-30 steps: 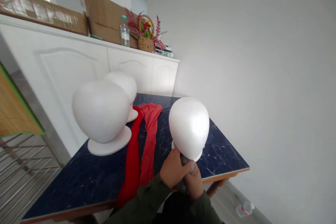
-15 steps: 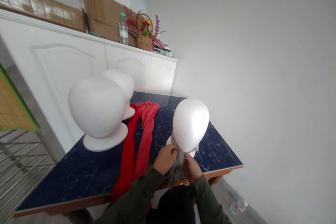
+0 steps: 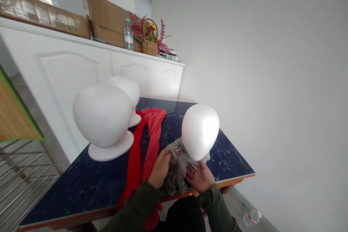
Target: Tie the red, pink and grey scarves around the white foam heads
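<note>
A white foam mannequin head (image 3: 200, 130) stands near the table's front right, with a crumpled grey scarf (image 3: 178, 172) around its neck. The scarf's loose end hangs in front, over the table edge. My left hand (image 3: 160, 168) is closed on the scarf's left part, thumb on top. Beneath the head's chin, my right hand (image 3: 201, 177) is turned palm up, its fingers apart and touching the scarf's folds. To the left lie a bright red scarf (image 3: 134, 152) and a coral red scarf (image 3: 152, 141), running toward my lap.
Two more foam heads, a near one (image 3: 103, 116) and a partly hidden one (image 3: 127, 87), stand left on the dark blue table (image 3: 73, 185). Behind is a white cabinet (image 3: 73, 69) bearing cardboard boxes (image 3: 108, 18), a bottle (image 3: 128, 36) and a flower basket (image 3: 150, 47). A metal rack (image 3: 24, 174) is at left.
My left hand has moved left, drawing the scarf outward and spreading its folds wider. My right hand has turned palm up and opened its fingers. The view has shifted slightly.
</note>
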Motion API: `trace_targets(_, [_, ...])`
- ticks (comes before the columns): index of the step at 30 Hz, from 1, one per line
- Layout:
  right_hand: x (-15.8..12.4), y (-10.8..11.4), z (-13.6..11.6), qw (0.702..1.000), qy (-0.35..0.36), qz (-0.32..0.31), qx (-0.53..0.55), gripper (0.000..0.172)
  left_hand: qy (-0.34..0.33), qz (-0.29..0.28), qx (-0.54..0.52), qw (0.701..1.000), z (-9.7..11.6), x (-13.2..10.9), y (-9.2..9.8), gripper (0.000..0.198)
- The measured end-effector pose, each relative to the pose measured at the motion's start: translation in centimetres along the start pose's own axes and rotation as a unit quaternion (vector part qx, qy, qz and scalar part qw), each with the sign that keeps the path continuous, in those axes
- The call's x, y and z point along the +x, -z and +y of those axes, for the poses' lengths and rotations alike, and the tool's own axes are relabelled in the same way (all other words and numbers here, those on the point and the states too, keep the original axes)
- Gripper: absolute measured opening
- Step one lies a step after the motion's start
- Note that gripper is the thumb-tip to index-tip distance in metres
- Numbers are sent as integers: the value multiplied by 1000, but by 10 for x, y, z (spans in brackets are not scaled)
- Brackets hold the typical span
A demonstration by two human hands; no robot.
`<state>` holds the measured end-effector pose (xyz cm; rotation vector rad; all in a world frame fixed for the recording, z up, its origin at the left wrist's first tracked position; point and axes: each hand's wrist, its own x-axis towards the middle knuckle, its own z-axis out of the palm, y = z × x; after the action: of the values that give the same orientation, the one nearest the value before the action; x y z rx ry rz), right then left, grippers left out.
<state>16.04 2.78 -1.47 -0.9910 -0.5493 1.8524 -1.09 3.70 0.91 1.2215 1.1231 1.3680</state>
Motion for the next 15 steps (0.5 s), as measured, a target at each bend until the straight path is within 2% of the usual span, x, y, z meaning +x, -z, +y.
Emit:
trace_targets(3, [-8, 14, -12, 1000, 0, 6, 31, 40, 111, 37, -104, 988, 5, 17, 26, 21])
trace_targets(5, [-8, 26, -19, 999, 42, 22, 1, 34, 149, 65, -137, 977, 10, 33, 41, 18])
trace_targets(9, [-2, 45, -37, 989, 131, 65, -28, 24, 136, 81, -174, 972, 24, 66, 54, 13])
trace_targets(12, [1, 52, -62, 984, 159, 72, -16, 29, 110, 63, -189, 974, 42, 88, 48, 7])
trace_targets(15, [0, 48, -101, 976, 200, 67, -60, 38, 68, 21, -203, 977, 72, 110, 35, 8])
